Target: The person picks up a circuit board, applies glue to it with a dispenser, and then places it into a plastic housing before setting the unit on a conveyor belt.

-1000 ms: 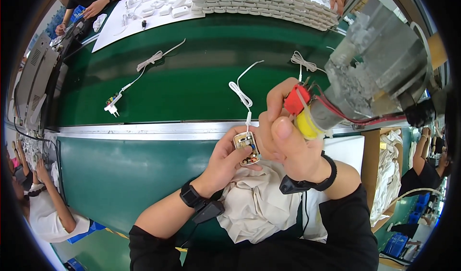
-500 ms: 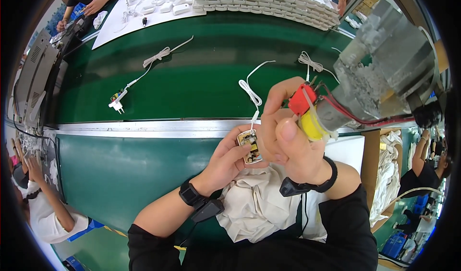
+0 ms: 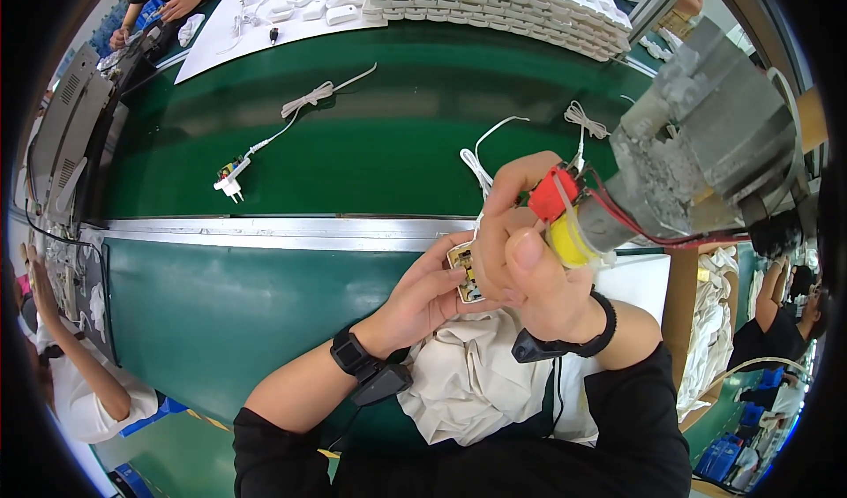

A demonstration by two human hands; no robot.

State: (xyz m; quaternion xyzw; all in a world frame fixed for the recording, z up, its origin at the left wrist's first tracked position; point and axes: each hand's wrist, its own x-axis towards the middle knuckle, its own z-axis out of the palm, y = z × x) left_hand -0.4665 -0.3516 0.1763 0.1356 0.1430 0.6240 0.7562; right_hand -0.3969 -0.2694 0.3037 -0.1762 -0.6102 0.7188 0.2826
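Observation:
My left hand (image 3: 432, 282) grips a small open white casing with a circuit board (image 3: 466, 271) inside; its far end is covered by the fingers of my right hand. A white cord (image 3: 476, 167) runs up from that spot onto the belt. Close beside the casing, my right hand (image 3: 547, 282) is closed with curled fingers and a bent thumb; what they hold is hidden. In front of it, overlapping the fingers, hangs a grey, residue-crusted device (image 3: 697, 154) with a yellow band (image 3: 567, 240), a red block (image 3: 553, 194) and red wires. A crumpled cream cloth (image 3: 476, 374) lies below my hands.
A plug with exposed circuit board (image 3: 228, 180) and a bundled cord (image 3: 587, 120) lie on the green belt (image 3: 353, 163). Farther back stand stacked white trays (image 3: 494, 8). A metal rail (image 3: 265, 233) edges the belt. At right is a cardboard box (image 3: 684, 322) of white cloths. Other people work around.
The casing has shifted slightly right, farther behind my right hand's fingers. The cords and plug on the belt appear farther right. My right hand stays nearly in place by the grey device.

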